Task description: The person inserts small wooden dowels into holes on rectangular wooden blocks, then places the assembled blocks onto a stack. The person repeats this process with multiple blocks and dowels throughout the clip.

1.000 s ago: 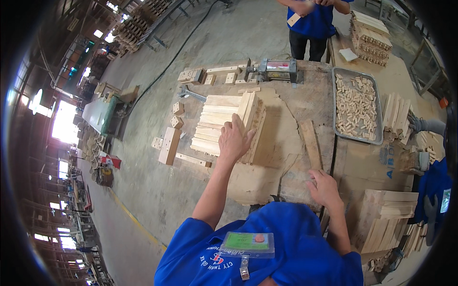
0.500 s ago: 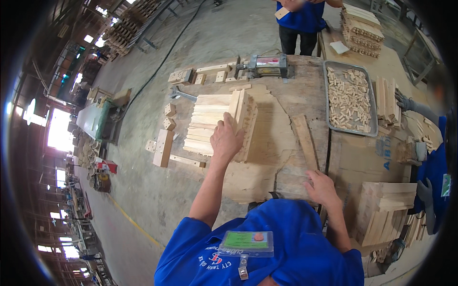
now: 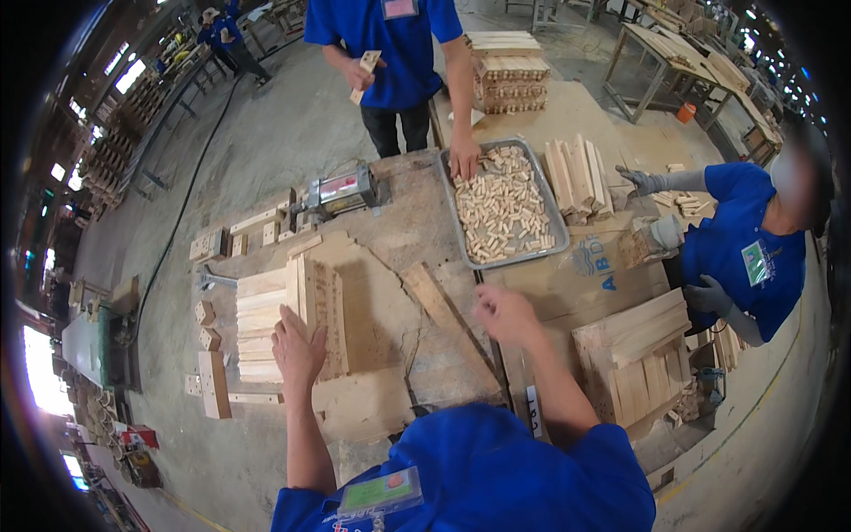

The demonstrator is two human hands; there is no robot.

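A stack of pale wooden strips lies left of centre on the table, with a longer strip across its right part and a row of holes or pegs along that side. On its near edge rests my left hand, fingers spread against the wood and open. My right hand is over the table between a loose wooden slat and the dowel tray; its fingers are loosely bent, slightly blurred, with nothing visible in them. Short wooden dowels fill the grey tray.
A co-worker's hand is in the tray's far end. At right, another person wears grey gloves. A pneumatic cylinder, a wrench, drilled blocks and a stacked wood bundle stand around.
The view has swung right. My right hand has left the slat's near end and moved up towards the tray. The far co-worker's hand now reaches into the dowels. My left hand stays on the stack.
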